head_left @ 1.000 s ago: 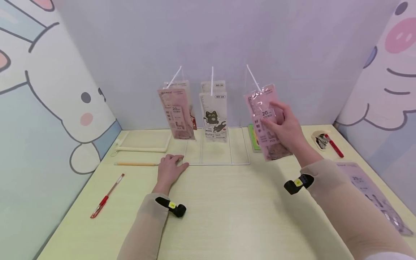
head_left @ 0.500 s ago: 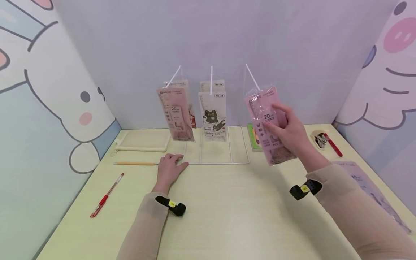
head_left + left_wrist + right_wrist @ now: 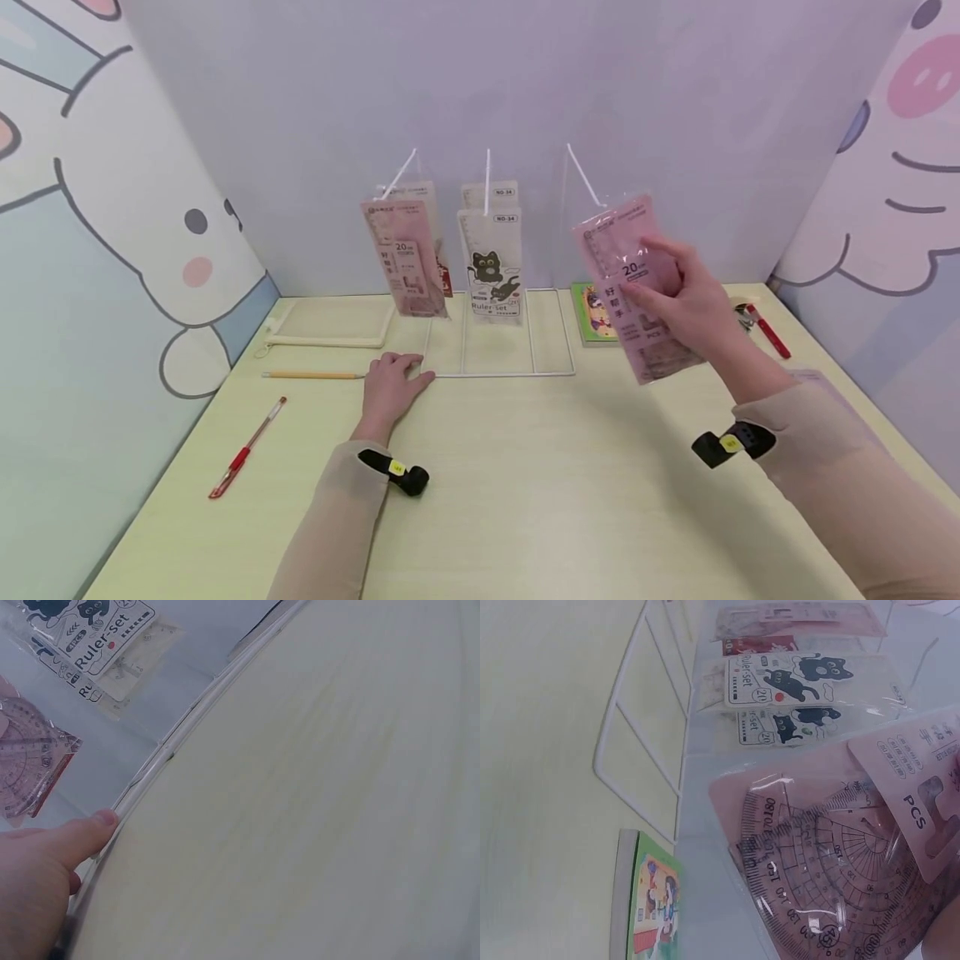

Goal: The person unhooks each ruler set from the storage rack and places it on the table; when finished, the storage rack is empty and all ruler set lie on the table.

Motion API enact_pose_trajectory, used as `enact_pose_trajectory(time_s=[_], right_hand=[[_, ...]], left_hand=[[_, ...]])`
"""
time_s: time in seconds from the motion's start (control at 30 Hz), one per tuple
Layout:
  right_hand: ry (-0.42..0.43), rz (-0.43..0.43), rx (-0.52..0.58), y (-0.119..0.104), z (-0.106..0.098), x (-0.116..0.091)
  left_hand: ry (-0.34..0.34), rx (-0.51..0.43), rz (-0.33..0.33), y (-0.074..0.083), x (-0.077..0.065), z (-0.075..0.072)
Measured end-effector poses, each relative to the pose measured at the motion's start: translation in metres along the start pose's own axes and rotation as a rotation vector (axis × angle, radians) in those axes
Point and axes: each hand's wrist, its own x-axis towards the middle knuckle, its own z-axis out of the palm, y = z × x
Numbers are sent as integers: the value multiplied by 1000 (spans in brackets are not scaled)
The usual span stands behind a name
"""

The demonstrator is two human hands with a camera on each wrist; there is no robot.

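Note:
My right hand (image 3: 690,300) pinches a pink ruler set packet (image 3: 618,275) between thumb and fingers. The packet tilts, and its top edge is near the tip of the right display hook (image 3: 585,175); whether the hook passes through it I cannot tell. In the right wrist view, clear protractors (image 3: 840,862) show inside the packet. My left hand (image 3: 388,390) holds the front left corner of the white wire rack (image 3: 498,377), its thumb (image 3: 90,832) against the wire. White cat ruler sets (image 3: 491,267) hang on the middle hook, and another pink packet (image 3: 405,258) hangs on the left one.
A green picture book (image 3: 596,317) lies right of the rack. At left are a mesh pouch (image 3: 330,325), a pencil (image 3: 311,375) and a red pen (image 3: 247,450). A red-handled tool (image 3: 768,333) lies far right; another packet (image 3: 828,387) is mostly behind the right sleeve.
My right hand has drawn the pink packet rightward and slightly toward me, uncovering more of the green book. The right forearm now covers more of the packet on the table. My left hand stays put.

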Motion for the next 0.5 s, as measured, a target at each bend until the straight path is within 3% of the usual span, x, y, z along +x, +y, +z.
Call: enact_pose_trajectory(time_s=[0.23,0.5], right_hand=[[44,-20,79,6,-8,-5],[50,115,44,44,-11,-15]], left_hand=[[6,8,6,-1,0,0],[7,19,19,-1,-1,-1]])
